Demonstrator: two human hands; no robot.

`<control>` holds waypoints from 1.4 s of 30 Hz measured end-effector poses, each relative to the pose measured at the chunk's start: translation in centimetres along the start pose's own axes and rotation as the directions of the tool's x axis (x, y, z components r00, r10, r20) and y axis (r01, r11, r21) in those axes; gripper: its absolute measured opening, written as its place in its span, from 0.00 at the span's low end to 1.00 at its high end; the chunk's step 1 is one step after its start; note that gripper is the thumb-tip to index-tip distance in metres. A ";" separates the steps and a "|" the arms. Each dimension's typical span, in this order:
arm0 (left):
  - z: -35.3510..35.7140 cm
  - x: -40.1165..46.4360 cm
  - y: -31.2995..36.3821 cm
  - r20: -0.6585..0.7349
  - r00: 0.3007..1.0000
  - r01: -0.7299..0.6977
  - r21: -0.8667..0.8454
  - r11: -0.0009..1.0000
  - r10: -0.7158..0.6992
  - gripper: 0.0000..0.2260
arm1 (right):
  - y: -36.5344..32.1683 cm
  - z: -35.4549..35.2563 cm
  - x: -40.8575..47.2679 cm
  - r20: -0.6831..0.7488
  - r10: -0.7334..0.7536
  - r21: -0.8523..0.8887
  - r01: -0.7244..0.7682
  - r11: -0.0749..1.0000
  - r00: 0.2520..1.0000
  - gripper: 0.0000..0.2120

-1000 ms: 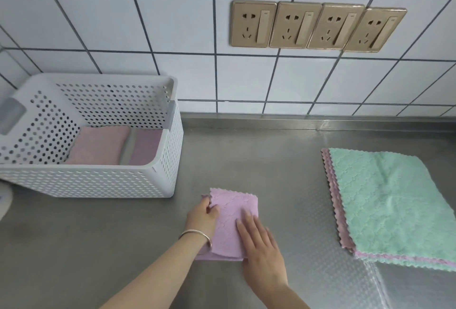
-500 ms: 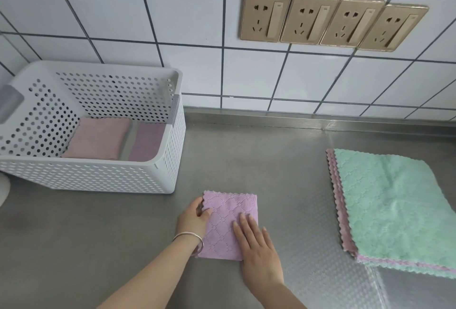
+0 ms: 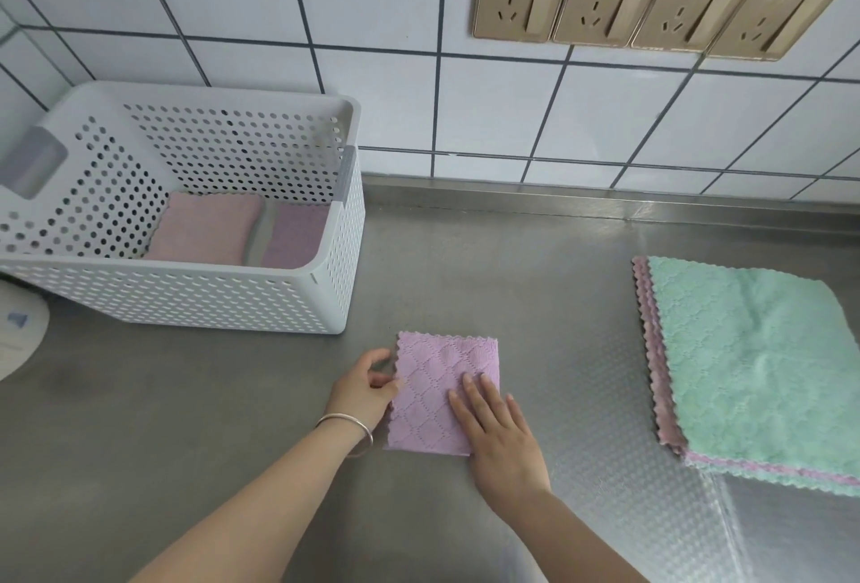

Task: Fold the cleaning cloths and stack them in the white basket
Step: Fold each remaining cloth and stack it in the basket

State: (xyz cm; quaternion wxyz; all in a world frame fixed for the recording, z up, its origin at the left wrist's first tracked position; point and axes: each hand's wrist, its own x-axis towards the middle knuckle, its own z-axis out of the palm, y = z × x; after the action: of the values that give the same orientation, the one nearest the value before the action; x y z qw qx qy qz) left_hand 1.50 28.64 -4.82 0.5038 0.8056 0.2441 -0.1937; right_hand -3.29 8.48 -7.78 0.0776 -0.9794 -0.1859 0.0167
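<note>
Change since earlier: both layers of the purple cloth (image 3: 440, 396) now lie flat and squared on the counter (image 3: 186, 419); a second ago its left edge was lifted under the left hand, and the right hand has stayed pressed on top throughout.

Left hand (image 3: 365, 389): loosely curled at the cloth's left edge, thumb and fingertips touching the scalloped border. It pinches lightly or only steadies; I cannot tell which. A bangle sits on that wrist.

Right hand (image 3: 500, 436): open and flat, fingers spread a little, palm down on the lower right part of the cloth. It presses rather than grips.

Purple cloth: folded into a small rectangle, lying on the counter just in front of the basket's near right corner, not touching it.

White basket (image 3: 195, 298): stands at the back left by the tiled wall. Two folded cloths (image 3: 242, 233) lie side by side on its floor, a pink one on the left and a purple one on the right.

Unfolded pile (image 3: 754, 373): well apart on the right, a green cloth on top with pink and green edges showing beneath, so several are left.

Progress: early to middle, in my judgement. Two cloths are stowed and a third is folded or nearly so.

Left to do: perhaps one more fold or a final smoothing, then lifting this cloth into the basket, then working through the pile.
</note>
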 end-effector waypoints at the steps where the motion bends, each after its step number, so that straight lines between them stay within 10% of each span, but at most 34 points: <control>1: -0.1 0.0 -0.1 -0.009 1.000 -0.001 0.006 1.000 0.001 0.16 | -0.1 0.0 0.0 -0.005 -0.002 -0.001 0.002 1.000 1.000 0.33; 24: 0.5 -0.7 -0.1 -0.151 0.975 -0.117 0.273 0.955 0.163 0.12 | 0.6 -2.3 -0.4 0.086 -0.111 0.055 0.107 0.993 0.990 0.34; 29: 2.5 -0.8 -0.9 -0.048 0.729 -0.466 0.697 0.546 0.683 0.19 | 0.0 -3.3 1.9 0.039 -0.030 0.068 0.027 0.997 0.999 0.24; 32: 4.3 -0.3 -0.9 0.232 0.700 -0.546 0.783 0.297 0.676 0.27 | 0.1 -2.4 3.3 0.116 0.090 0.024 -0.093 0.995 0.989 0.30; 42: 4.5 0.9 -1.9 0.312 0.718 -0.575 0.770 0.277 0.623 0.30 | 2.0 -0.1 3.6 0.131 0.084 -0.020 -0.082 0.996 0.988 0.29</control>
State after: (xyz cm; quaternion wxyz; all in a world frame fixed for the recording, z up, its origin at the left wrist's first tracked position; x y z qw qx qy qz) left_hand 0.81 25.41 -8.58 0.0902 0.9766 -0.1855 -0.0603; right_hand 0.83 7.95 -8.05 0.0572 -0.9836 -0.1498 0.0831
